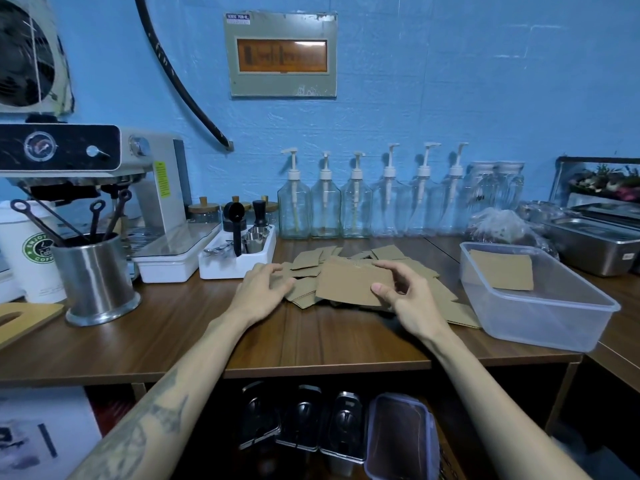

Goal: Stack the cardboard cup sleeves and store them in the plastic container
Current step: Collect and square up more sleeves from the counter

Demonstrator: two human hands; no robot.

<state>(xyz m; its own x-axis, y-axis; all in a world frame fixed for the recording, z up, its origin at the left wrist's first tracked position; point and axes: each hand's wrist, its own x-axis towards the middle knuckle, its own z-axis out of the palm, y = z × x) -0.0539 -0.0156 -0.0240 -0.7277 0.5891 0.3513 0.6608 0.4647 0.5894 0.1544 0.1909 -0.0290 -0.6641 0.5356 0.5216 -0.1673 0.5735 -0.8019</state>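
Note:
A loose pile of flat brown cardboard cup sleeves (313,259) lies on the wooden counter's middle. My right hand (403,292) pinches a small stack of sleeves (349,284) by its right end, thumb on top, lifted slightly over the pile. My left hand (265,284) rests on the pile's left edge with fingers bent over the sleeves there. A clear plastic container (540,323) stands to the right, holding a flat stack of sleeves (502,270) at its back.
A white tray with tools (239,261) and a steel utensil cup (97,278) stand left of the pile, by the espresso machine (104,174). Glass pump bottles (356,206) line the wall. Steel pans (595,244) sit far right. The counter's front edge (325,368) is near.

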